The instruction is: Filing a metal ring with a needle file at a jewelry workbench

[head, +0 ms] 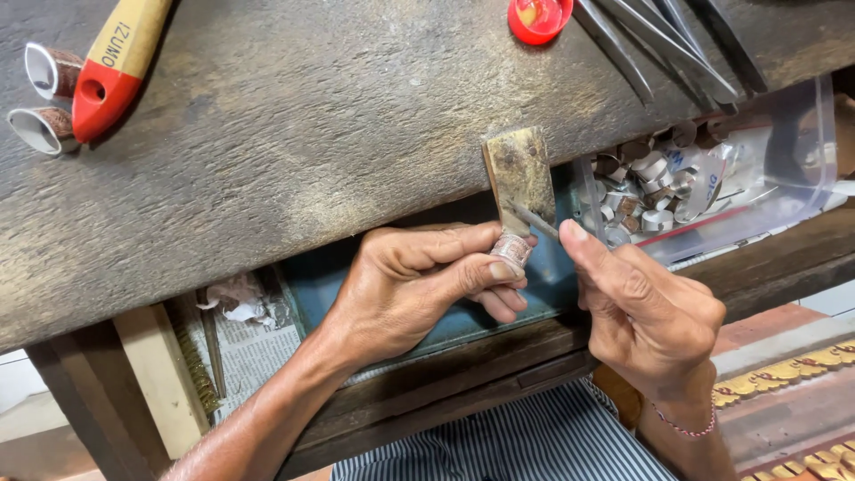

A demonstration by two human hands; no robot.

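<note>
- head view: the left hand (419,281) pinches a small patterned metal ring (511,250) between thumb and forefinger, at the front edge of the wooden workbench (294,151), against a worn wooden peg (519,174) jutting from that edge.
- the right hand (646,312) is closed around a thin metal tool (534,218), its tip touching the ring.
- the ring looks light, stiff and thin-walled, likely easy to dent; its outer band is the place to grip.
- two similar rings (44,98) and a red-and-yellow handle (116,62) lie near the bench's far left corner; a red cap (539,18) sits at the far edge.
- a clear bag of rings (677,191) rests below, to the right.
</note>
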